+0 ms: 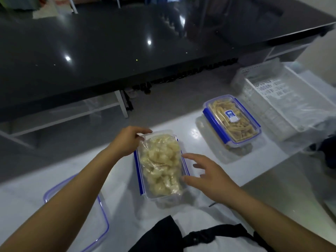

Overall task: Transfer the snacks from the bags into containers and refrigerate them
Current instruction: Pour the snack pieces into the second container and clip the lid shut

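Note:
A clear plastic bag of pale puffed snacks [160,164] lies inside an open clear container [184,190] with blue clips, on the white floor in front of me. My left hand [127,140] pinches the bag's far top corner at the container's far end. Just right of the container hovers my right hand [209,175], fingers spread and holding nothing, with its fingertips close to the bag's side. The container's clear, blue-rimmed lid [101,215] lies on the floor to the left, partly under my left forearm. A second container [232,119], lidded and full of yellow stick snacks, stands to the right.
A low black glossy table [127,42] spans the far side on white legs. At the right sit a white slotted basket [272,91] and crumpled clear plastic [309,113]. A dark object [327,151] lies at the right edge. My black strap and clothing [200,235] fill the bottom.

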Demonstrator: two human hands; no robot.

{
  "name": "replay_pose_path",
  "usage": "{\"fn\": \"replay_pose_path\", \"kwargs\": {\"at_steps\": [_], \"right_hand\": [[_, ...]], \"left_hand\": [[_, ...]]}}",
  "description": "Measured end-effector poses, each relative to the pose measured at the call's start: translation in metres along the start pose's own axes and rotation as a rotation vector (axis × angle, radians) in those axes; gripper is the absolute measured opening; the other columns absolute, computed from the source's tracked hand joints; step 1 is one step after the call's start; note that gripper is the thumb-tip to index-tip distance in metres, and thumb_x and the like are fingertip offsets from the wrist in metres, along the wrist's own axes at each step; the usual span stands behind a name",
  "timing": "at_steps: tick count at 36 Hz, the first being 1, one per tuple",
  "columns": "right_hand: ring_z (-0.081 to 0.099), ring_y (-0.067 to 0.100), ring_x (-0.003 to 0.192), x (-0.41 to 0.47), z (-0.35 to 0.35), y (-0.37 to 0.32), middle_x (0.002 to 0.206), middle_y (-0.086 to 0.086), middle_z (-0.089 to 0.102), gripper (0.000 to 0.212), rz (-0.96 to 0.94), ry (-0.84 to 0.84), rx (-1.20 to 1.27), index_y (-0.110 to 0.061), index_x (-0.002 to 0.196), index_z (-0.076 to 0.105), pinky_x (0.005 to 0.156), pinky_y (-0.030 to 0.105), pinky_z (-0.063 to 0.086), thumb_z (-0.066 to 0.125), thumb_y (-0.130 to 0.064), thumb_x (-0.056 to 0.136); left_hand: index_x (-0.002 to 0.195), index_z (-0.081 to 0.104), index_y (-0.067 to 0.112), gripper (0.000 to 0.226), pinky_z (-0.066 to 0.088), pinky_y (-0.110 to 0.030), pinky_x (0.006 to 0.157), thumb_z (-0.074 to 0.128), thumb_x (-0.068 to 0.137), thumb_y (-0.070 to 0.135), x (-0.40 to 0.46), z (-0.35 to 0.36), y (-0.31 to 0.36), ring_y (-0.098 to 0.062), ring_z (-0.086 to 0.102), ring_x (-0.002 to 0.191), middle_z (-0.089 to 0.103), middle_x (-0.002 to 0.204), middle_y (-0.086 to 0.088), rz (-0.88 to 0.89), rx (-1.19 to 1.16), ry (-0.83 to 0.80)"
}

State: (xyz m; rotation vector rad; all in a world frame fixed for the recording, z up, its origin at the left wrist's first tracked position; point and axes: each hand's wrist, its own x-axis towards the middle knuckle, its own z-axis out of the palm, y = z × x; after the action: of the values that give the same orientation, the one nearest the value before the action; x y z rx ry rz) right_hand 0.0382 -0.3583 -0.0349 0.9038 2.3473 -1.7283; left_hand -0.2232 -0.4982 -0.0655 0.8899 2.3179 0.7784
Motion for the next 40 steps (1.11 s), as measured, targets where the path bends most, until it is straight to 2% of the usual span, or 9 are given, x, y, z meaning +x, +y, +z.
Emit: {"fn": "replay_pose_path", "kwargs": {"at_steps": [3,8,15,24,28,30,34,37,40], "right_hand": [[0.054,0.004,0.119,-0.009,0.004,0.009,0.138,-0.021,0.043,0.072,0.123,-0.048,0.03,-0.054,0.142,0.042,0.08,0.017,0.047,0.079,-0.046,0.081],[0.069,0.022,0.105,-0.014,0.008,0.008,0.119,-0.004,0.065,0.066,0.402,-0.069,0.5,-0.046,0.13,0.054,0.068,0.033,0.061,0.079,-0.042,0.069],[0.065,0.027,0.109,0.002,-0.013,0.01,0.115,-0.001,0.066,0.038,0.274,0.155,0.688,-0.038,0.126,0.059,0.095,0.05,0.056,0.066,-0.021,0.093],[0.059,0.013,0.121,0.026,-0.04,0.029,0.133,-0.008,0.059,0.038,-0.02,0.215,0.055,-0.036,0.12,0.066,0.094,0.032,0.054,0.071,-0.013,0.09],[0.044,0.009,0.131,0.027,-0.052,0.045,0.151,-0.007,0.043,0.037,-0.09,0.191,-0.289,-0.029,0.127,0.064,0.11,0.034,0.039,0.07,-0.019,0.092],[0.045,0.01,0.13,0.028,-0.056,0.049,0.148,-0.005,0.047,0.031,-0.108,0.196,-0.327,-0.028,0.124,0.066,0.107,0.031,0.038,0.069,-0.022,0.093],[0.05,0.016,0.128,0.031,-0.061,0.05,0.142,-0.004,0.054,0.016,-0.135,0.234,-0.409,-0.022,0.111,0.071,0.106,0.036,0.043,0.066,-0.022,0.096],[0.053,0.016,0.123,0.034,-0.063,0.047,0.139,-0.004,0.056,0.011,-0.152,0.235,-0.434,-0.019,0.104,0.072,0.101,0.037,0.047,0.065,-0.019,0.096],[0.053,0.016,0.123,0.035,-0.064,0.044,0.136,-0.003,0.057,0.009,-0.179,0.243,-0.433,-0.017,0.103,0.071,0.1,0.036,0.049,0.064,-0.018,0.097]], "left_hand": [[0.119,0.075,0.017,0.04,0.051,-0.033,0.083,0.059,0.093,-0.008,0.0,-0.002,-0.006,-0.017,0.069,0.097,0.069,0.128,-0.005,-0.057,-0.107,0.039],[0.11,0.078,0.018,0.037,0.057,-0.042,0.093,0.063,0.09,-0.009,-0.01,0.0,-0.015,-0.021,0.069,0.103,0.069,0.126,-0.004,-0.17,-0.29,0.104],[0.107,0.077,0.028,0.033,0.06,-0.042,0.085,0.071,0.088,0.001,-0.047,0.019,-0.023,-0.023,0.068,0.105,0.071,0.119,0.005,-0.313,-0.551,0.28],[0.125,0.064,0.037,0.04,0.045,-0.006,0.055,0.066,0.093,0.013,-0.123,0.076,0.004,0.012,0.066,0.078,0.066,0.115,0.018,-0.331,-0.549,0.299],[0.145,0.046,0.04,0.06,0.046,-0.018,0.082,0.07,0.092,0.025,-0.143,0.084,0.01,-0.003,0.06,0.112,0.051,0.139,0.018,-0.298,-0.533,0.208],[0.145,0.039,0.049,0.069,0.039,-0.02,0.097,0.074,0.09,0.03,-0.148,0.084,0.012,0.006,0.048,0.122,0.042,0.14,0.032,-0.203,-0.482,0.186],[0.134,0.04,0.062,0.07,0.037,-0.014,0.098,0.08,0.085,0.033,-0.146,0.08,0.022,0.027,0.04,0.118,0.035,0.125,0.058,-0.098,-0.46,0.135],[0.137,0.047,0.052,0.068,0.04,-0.027,0.108,0.082,0.082,0.032,-0.14,0.08,0.028,0.007,0.04,0.135,0.038,0.148,0.033,-0.069,-0.401,0.204],[0.12,0.063,0.044,0.04,0.036,-0.032,0.109,0.079,0.084,0.036,-0.137,0.081,0.039,-0.005,0.036,0.141,0.038,0.156,0.018,-0.078,-0.288,0.283]]}}
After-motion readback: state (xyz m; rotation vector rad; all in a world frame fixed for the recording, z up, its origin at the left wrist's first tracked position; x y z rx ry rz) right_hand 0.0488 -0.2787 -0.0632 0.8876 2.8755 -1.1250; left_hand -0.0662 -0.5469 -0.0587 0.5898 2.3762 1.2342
